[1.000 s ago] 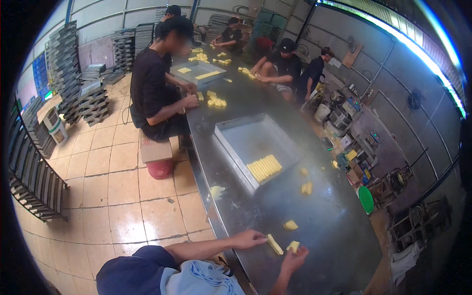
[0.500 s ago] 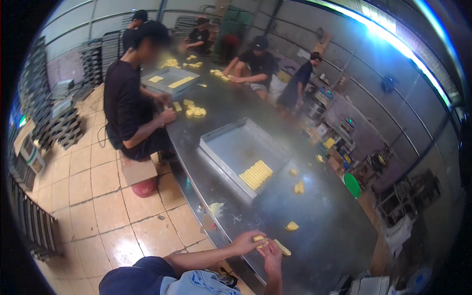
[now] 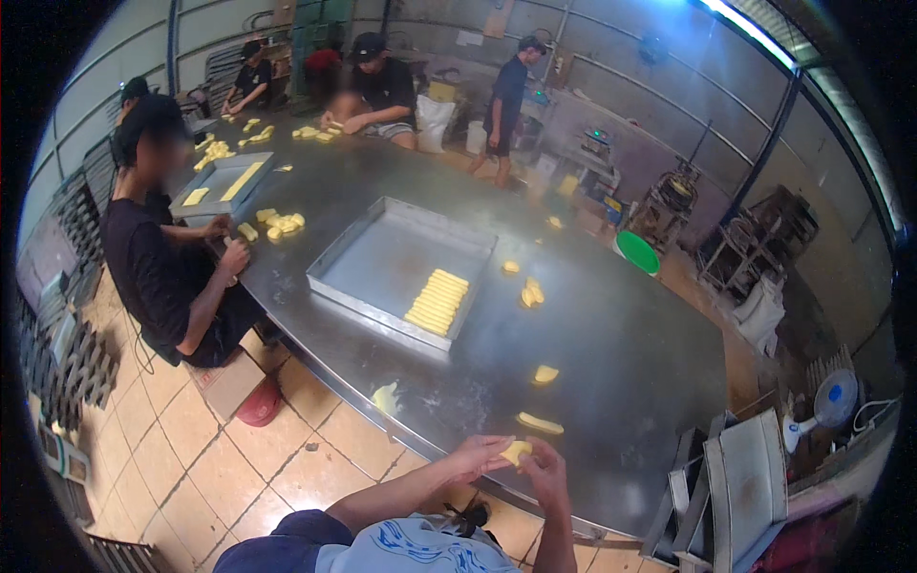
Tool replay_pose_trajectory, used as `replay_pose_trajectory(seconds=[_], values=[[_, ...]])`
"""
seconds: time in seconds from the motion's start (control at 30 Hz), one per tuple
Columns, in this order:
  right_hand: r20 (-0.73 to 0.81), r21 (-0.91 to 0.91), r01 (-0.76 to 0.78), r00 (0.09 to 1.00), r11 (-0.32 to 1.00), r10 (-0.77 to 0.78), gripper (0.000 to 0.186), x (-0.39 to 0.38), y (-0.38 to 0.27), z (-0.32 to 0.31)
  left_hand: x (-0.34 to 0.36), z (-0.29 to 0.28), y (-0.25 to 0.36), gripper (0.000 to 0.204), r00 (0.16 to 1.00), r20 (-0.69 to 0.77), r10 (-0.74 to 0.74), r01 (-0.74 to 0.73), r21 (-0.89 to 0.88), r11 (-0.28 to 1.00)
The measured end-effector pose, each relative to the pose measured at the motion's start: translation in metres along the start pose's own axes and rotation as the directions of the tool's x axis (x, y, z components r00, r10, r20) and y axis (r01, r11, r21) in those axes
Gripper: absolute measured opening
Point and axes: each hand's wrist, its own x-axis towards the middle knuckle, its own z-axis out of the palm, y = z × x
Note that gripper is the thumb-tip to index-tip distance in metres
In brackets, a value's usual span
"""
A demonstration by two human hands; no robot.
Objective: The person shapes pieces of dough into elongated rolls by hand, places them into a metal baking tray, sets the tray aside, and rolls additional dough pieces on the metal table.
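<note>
Near the table's front edge, my left hand [image 3: 480, 456] and my right hand [image 3: 546, 472] hold one piece of yellow dough [image 3: 517, 451] between their fingertips. The piece looks flattened. Just beyond my hands lies a dough stick [image 3: 541, 423] on the metal table [image 3: 611, 382]. Farther up sits a loose dough lump [image 3: 545, 373]. To the left, a shallow metal tray [image 3: 377, 253] carries a row of dough sticks [image 3: 438, 302] side by side along its right part. More dough pieces [image 3: 532, 293] lie just right of the tray.
On the left a seated person [image 3: 181, 258] handles dough beside a second tray [image 3: 181, 205]. Other people sit at the far end, and one person [image 3: 509, 105] stands beyond the table. Stacked trays [image 3: 745, 468] and a fan [image 3: 834, 396] are at the near right.
My view has swung to the right, so table, tray and people sit farther left in it. The held dough now looks flatter and wider, and is farther from the dough stick.
</note>
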Motion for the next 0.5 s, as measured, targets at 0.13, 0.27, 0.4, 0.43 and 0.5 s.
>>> replay_pose_trajectory(seconds=[0.13, 0.27, 0.4, 0.43, 0.5], values=[[0.087, -0.057, -0.005, 0.996, 0.998, 0.01, 0.038, -0.004, 0.007, -0.034, 0.008, 0.018, -0.008, 0.053, 0.999, 0.036, -0.01, 0.005, 0.139, 0.99], [0.101, -0.04, -0.137, 0.985, 0.99, 0.14, 0.025, -0.003, 0.005, -0.064, 0.017, 0.04, -0.013, 0.042, 0.949, 0.186, 0.256, -0.258, 0.923, 0.284], [0.164, 0.138, -0.245, 0.961, 0.96, 0.222, 0.024, 0.003, -0.007, -0.087, 0.033, 0.059, -0.01, 0.031, 0.916, 0.315, 0.247, -0.359, 0.921, 0.155], [0.187, 0.172, -0.19, 0.97, 0.967, 0.158, 0.024, 0.007, -0.01, -0.095, 0.039, 0.062, -0.01, 0.029, 0.964, 0.207, 0.169, -0.252, 0.914, 0.319], [0.296, 0.053, -0.292, 0.918, 0.955, 0.264, 0.028, 0.018, -0.012, -0.112, 0.052, 0.066, -0.014, 0.028, 0.993, 0.101, 0.059, -0.117, 0.879, 0.462]])
